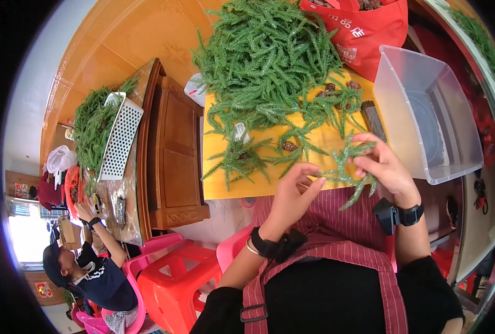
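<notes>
In front of me, at the near edge of the yellow table, my right hand (389,172) pinches a green artificial pine sprig (345,162) between thumb and fingers. My left hand (298,193) is at the sprig's stem end, thumb and fingertips curled around it; the exact contact is small. Beyond my hands lies a sprig cluster with a pine cone (290,146). Left of it is another sprig cluster (237,158) with a white tag. More pine cones (353,85) sit among sprigs farther back, beside a bundle of dark thin sticks (374,120).
A large heap of pine sprigs (264,55) covers the table's far side. A red bag (364,33) of cones stands behind, with a clear plastic bin (431,117) at right. On the left are a red stool (178,278), a wooden cabinet (175,156) and a seated co-worker (100,284).
</notes>
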A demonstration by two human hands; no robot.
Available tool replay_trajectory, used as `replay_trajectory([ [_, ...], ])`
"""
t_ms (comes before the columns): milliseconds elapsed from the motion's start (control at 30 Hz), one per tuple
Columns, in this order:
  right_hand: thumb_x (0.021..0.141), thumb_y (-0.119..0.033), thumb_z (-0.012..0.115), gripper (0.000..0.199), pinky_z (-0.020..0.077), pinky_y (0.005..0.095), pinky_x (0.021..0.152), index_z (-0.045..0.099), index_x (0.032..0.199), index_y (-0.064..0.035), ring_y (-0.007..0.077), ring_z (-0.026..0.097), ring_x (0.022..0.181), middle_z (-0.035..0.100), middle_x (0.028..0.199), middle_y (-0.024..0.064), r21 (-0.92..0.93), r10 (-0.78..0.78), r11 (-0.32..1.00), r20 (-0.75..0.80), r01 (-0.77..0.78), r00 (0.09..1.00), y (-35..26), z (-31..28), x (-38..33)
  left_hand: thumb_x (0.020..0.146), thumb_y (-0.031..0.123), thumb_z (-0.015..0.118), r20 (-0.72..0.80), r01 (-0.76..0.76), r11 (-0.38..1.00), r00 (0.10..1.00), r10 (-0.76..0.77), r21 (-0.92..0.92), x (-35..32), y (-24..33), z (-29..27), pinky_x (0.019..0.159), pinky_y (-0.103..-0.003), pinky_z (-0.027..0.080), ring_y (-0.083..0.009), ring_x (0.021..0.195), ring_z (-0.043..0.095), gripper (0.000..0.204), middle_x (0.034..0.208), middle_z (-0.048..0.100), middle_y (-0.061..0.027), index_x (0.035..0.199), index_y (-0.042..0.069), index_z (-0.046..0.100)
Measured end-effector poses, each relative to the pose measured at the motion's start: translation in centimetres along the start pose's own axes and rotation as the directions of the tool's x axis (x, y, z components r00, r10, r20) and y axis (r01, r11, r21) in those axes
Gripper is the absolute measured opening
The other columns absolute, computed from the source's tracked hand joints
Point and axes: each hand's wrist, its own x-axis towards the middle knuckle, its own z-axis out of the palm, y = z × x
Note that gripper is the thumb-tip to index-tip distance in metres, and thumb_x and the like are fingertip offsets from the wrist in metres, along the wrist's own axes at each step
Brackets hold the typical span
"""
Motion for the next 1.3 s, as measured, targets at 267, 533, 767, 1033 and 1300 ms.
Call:
replay_trajectory([
  [267, 0.083, -0.005, 0.054, 0.041, 0.0446, 0.0197, 0.059, 0.039, 0.122, -0.0042, 0.0065, 0.054, 0.065, 0.059, 0.083, 0.0070, -0.098, -0.065, 0.993, -0.035, 0.062, 0.997, -0.1, -0.8, 1.2, 0.068, 0.011, 0.068, -0.031, -0.185, 0.253, 0.748, 0.663, 0.950, 1.4, 1.0, -2.9, 0.085, -0.040, 0.037, -0.0310, 0.103, 0.046, 0.045, 0.109, 0.048, -0.0139, 0.109, 0.006, 0.051],
  [533, 0.083, -0.008, 0.057, 0.045, 0.0449, 0.0224, 0.059, 0.037, 0.123, -0.0007, 0.0089, 0.054, 0.065, 0.060, 0.082, 0.0076, -0.133, -0.089, 0.986, 0.052, 0.095, 0.995, -0.2, 0.3, 2.8, 0.066, 0.014, 0.070, -0.035, -0.003, 0.088, 0.906, 0.422, 0.996, 1.9, 0.8, -2.8, 0.074, -0.037, 0.045, -0.0285, 0.091, 0.052, 0.036, 0.096, 0.050, -0.0101, 0.099, 0.012, 0.056],
  [767, 0.084, -0.006, 0.054, 0.043, 0.0445, 0.0205, 0.058, 0.037, 0.124, -0.0040, 0.0073, 0.054, 0.065, 0.059, 0.082, 0.0061, -0.109, -0.080, 0.990, 0.057, 0.086, 0.995, -0.1, 0.0, 2.8, 0.064, 0.010, 0.070, 0.043, -0.085, 0.060, 0.862, 0.504, 0.995, 2.0, -0.8, -2.8, 0.066, -0.036, 0.047, -0.0265, 0.082, 0.053, 0.028, 0.090, 0.049, -0.0068, 0.090, 0.012, 0.059],
  [1033, 0.085, -0.007, 0.054, 0.042, 0.0440, 0.0195, 0.058, 0.037, 0.123, -0.0042, 0.0070, 0.053, 0.064, 0.058, 0.080, 0.0056, -0.049, -0.099, 0.994, -0.015, 0.098, 0.995, -0.5, -0.5, 2.2, 0.062, 0.005, 0.062, 0.062, -0.108, 0.049, 0.828, 0.557, 0.993, -0.3, 4.0, -2.8, 0.062, -0.034, 0.047, -0.0243, 0.081, 0.051, 0.023, 0.086, 0.049, -0.0058, 0.085, 0.011, 0.062],
  [1300, 0.084, -0.006, 0.055, 0.042, 0.0444, 0.0200, 0.058, 0.038, 0.123, -0.0044, 0.0072, 0.054, 0.065, 0.058, 0.080, 0.0056, -0.028, -0.105, 0.994, 0.026, 0.105, 0.994, -0.5, 0.0, 1.8, 0.065, 0.004, 0.064, -0.069, 0.225, -0.128, 0.699, 0.711, 0.966, 1.6, 5.6, -7.6, 0.069, -0.038, 0.046, -0.0278, 0.088, 0.052, 0.025, 0.096, 0.053, -0.0076, 0.090, 0.005, 0.060],
])
